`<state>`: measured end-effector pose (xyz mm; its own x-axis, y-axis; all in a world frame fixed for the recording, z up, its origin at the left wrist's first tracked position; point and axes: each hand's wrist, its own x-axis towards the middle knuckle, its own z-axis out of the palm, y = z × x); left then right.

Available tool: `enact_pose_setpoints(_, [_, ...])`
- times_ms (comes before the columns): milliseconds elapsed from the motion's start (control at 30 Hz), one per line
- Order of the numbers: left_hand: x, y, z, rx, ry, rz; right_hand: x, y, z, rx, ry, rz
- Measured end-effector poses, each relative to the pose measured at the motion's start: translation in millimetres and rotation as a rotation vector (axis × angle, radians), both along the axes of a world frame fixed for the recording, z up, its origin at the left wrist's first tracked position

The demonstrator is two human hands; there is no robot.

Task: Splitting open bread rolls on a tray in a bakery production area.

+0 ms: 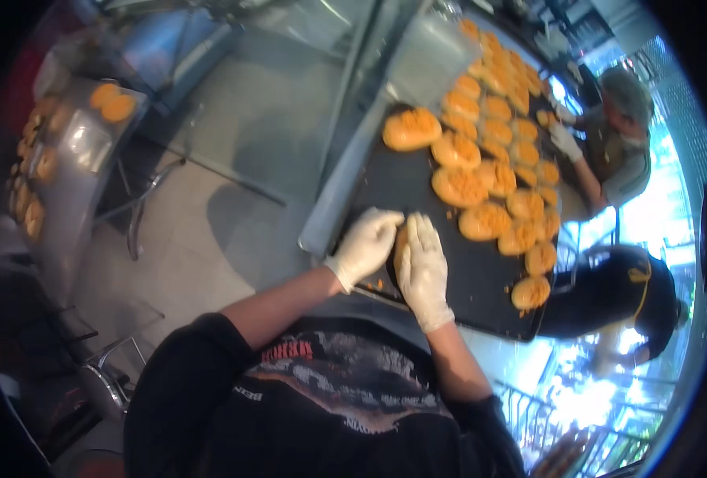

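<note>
1. The left hand (367,243), in a white glove, has its fingers curled and bunched together, with the fingertips against the left side of a bun (401,248) at the near-left part of a dark baking tray (417,191).
2. The right hand (423,267), also in a white glove, lies flat over the same bun with its fingers held straight and close together, pointing away from the person. Only a thin orange strip of the bun shows between the two hands, so how firmly it is gripped cannot be told.
3. A few orange crumbs (376,284) lie on the tray just beside the left wrist.
4. Further along the tray, rows of round buns topped with orange filling (481,171) fill its middle and far parts, most of them touching their neighbours. One larger bun (411,128) sits a little apart at the tray's left edge.
5. The tray rests on a steel table (345,183).
6. At the far right, another person's gloved hand (564,140) reaches over the far buns.
7. To the far left, well apart, a rack shelf (82,151) holds more buns under clear film.
</note>
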<state>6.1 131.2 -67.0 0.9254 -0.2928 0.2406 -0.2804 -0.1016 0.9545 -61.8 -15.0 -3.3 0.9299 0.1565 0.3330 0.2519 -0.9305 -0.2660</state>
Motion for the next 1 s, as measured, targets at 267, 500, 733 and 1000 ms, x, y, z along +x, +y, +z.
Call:
enact_pose_setpoints(267, [1.0,-9.6,-12.1,-0.073,0.095,-0.047,2.6,-26.0,7.8,0.052,0.098,0.172])
enact_pose_setpoints(500, [5.9,-18.0,-12.2,-0.395,0.345,-0.021,-0.2,-29.0,-5.2,0.09,0.106,0.171])
enact_pose_setpoints(733, [7.8,-8.3,1.0,-0.46,0.584,-0.171,12.2,-48.9,-37.7,0.111,-0.002,0.186])
enact_pose_setpoints(1000, [10.4,-13.4,-10.1,-0.506,0.541,-0.136,9.4,-34.9,-31.5,0.26,0.011,0.08])
